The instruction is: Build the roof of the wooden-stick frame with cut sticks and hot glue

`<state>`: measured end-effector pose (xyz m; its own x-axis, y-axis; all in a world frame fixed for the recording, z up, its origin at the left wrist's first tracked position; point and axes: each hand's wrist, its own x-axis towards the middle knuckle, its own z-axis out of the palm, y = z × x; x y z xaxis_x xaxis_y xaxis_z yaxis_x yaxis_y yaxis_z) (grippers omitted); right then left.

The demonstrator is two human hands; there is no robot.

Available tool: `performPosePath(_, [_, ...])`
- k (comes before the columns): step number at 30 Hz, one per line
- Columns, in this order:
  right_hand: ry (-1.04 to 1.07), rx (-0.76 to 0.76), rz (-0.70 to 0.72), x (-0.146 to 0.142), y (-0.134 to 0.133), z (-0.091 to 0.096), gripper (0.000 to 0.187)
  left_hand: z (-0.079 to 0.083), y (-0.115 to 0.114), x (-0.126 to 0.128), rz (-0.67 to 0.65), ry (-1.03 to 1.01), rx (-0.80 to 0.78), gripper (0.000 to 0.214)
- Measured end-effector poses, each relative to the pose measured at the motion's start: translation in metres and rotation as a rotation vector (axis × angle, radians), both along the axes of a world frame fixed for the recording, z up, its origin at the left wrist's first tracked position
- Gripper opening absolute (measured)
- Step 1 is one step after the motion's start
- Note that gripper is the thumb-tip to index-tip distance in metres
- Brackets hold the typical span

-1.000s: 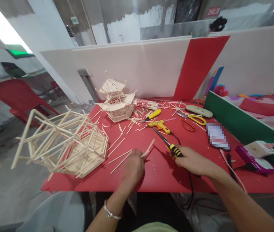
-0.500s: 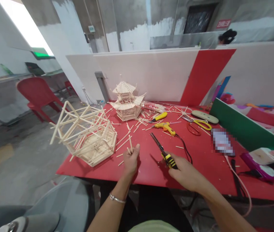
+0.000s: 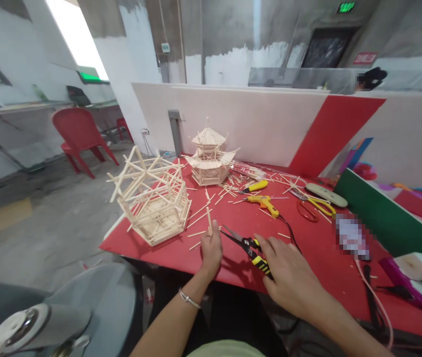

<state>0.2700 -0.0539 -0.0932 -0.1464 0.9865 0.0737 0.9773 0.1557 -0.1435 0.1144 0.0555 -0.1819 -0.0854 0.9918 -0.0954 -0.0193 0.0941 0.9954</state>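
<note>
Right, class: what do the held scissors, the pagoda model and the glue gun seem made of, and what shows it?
Scissors: blades probably metal, slim and grey; handles perhaps plastic or rubber, from their bold black-and-yellow colouring.
Pagoda model: apparently wood or bamboo, pale, matt and unpainted-looking, with thin sticks showing.
Glue gun: probably moulded plastic, judging by its smooth yellow body.
</note>
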Motion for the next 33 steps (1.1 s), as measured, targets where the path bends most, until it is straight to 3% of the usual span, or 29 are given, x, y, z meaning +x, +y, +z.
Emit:
performPosePath(3, [-0.065,0.063,0.006,-0.007,0.005,0.002,0.064,-0.004,-0.006,0.003,0.112,0.217,0.069,0.049])
performPosePath(5, [-0.084,0.064,-0.012,-0.013,0.008,0.004,0.065,-0.007,-0.008,0.004,0.108,0.307,0.098,0.043])
performPosePath(13, [-0.143,-0.09,-0.068,-0.033,0.017,0.016,0.071,-0.009,-0.014,0.004,0.07,0.399,0.14,0.03])
performPosePath(20, [-0.198,-0.142,-0.025,-0.03,0.02,0.025,0.072,-0.007,-0.014,0.004,0.034,0.457,0.15,0.032])
performPosePath(33, [0.032,-0.047,0.049,-0.01,0.032,-0.008,0.061,0.0,-0.012,0.005,0.005,0.461,0.15,0.032])
